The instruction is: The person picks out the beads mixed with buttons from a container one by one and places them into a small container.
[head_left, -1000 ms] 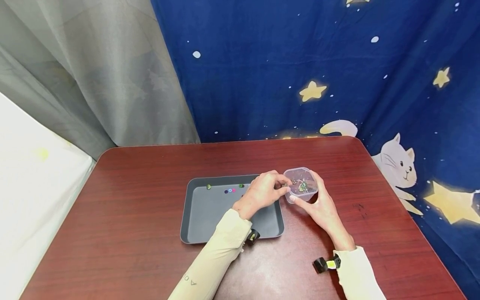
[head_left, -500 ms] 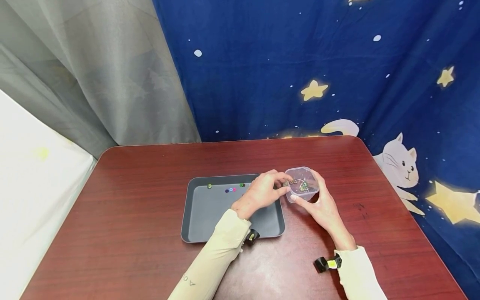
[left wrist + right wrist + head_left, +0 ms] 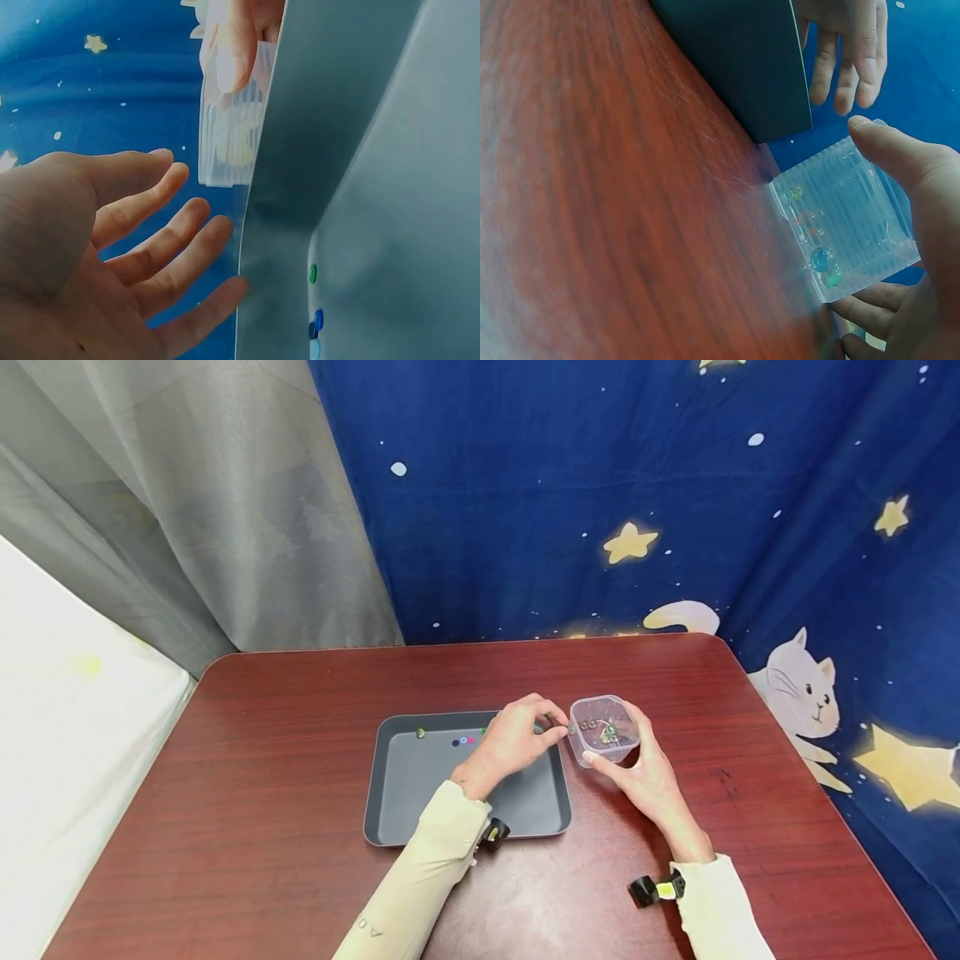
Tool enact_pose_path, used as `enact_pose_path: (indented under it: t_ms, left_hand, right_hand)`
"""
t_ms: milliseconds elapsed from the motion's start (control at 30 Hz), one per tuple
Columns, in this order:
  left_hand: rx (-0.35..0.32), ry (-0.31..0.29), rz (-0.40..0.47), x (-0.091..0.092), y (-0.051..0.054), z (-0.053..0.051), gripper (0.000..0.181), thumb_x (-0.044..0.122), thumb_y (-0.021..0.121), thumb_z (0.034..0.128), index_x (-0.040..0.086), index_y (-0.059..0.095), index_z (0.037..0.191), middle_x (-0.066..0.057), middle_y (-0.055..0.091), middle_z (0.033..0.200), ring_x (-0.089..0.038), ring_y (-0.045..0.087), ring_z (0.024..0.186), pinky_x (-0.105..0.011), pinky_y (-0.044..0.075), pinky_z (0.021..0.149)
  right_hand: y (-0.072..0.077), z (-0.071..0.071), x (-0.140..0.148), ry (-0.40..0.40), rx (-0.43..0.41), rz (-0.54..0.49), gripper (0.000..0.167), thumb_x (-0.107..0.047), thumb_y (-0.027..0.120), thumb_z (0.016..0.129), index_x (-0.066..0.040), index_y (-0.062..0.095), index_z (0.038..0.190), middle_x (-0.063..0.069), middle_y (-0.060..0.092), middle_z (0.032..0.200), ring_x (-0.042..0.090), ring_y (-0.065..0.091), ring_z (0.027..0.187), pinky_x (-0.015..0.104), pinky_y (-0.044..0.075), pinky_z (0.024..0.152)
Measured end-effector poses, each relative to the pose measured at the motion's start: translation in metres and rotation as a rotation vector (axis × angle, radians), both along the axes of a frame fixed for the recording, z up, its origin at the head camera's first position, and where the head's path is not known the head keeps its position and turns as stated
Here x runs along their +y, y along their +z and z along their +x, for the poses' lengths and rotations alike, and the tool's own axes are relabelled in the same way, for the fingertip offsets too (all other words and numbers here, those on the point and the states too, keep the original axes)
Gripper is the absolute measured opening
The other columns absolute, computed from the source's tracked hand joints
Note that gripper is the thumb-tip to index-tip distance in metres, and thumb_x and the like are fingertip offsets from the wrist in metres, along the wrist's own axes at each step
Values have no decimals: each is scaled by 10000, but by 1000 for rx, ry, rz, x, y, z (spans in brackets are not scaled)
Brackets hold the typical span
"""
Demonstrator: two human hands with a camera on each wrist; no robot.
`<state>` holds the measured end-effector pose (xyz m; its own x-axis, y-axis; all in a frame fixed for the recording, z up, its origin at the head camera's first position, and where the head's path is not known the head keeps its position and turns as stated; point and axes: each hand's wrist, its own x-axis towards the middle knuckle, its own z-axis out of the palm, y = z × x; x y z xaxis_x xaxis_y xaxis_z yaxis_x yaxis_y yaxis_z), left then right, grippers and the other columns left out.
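Note:
My right hand (image 3: 647,777) grips a clear plastic container (image 3: 604,760), thumb on the near side and fingers round the right side. Small shiny pieces (image 3: 820,259), some blue and green, lie at the container's bottom. Just left of the container, my left hand (image 3: 516,739) hovers over the right part of a grey tray (image 3: 420,810). Its fingers are loosely bent, and the left wrist view shows nothing between thumb and fingers. Along the tray's far side lie several small coloured discs, among them a green one (image 3: 421,733) and a pink one (image 3: 471,740); my left hand partly covers that side.
The tray and container stand on a reddish-brown wooden table (image 3: 247,793). Behind it hang a grey curtain (image 3: 202,527) and a blue curtain (image 3: 510,510) with stars. A white cloth surface (image 3: 67,710) lies beyond the table's left edge.
My left hand has drawn back leftward from the container's rim, so its fingertips are apart from it. My right hand keeps holding the container in about the same place.

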<state>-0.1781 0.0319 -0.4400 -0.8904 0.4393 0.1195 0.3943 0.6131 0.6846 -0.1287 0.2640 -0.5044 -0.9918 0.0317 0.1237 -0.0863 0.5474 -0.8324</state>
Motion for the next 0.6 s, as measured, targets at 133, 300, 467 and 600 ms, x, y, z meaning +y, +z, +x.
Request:
enact_pose_path:
  t_ms: [133,300,467,600]
  left_hand:
    - [8,39,-7,-6,0,-1,83,254,766,953,220,769,1029,6,730,1128,-187,728,1075,-336,541,805]
    - [4,74,-28,-11,-1,-2,76,249,770,945,224,776,1016,9,725,1143,-202,691,1126,-392,556,881]
    - [-2,97,-56,-14,-1,-3,73,243,773,939,227,781,1009,31,714,1143,-178,672,1130,-400,556,919]
    - [-3,110,-69,-17,-2,-4,72,246,776,937,227,783,1007,32,716,1153,-172,672,1130,-405,556,926]
  right_hand:
    - [1,0,0,-2,1,5,1033,-363,879,839,-307,233,1643,130,423,1595,358,480,1390,619,368,1138]
    - [0,1,1,-10,-5,14,1031,-382,874,841,-329,228,1643,121,418,1604,358,478,1395,626,371,1137]
    - [0,1,1,-10,14,18,1022,-373,879,837,-318,246,1638,117,437,1588,355,491,1379,621,378,1126]
    - [0,0,1,-9,29,18,1018,-353,886,831,-303,261,1633,120,448,1578,353,496,1372,612,377,1124]
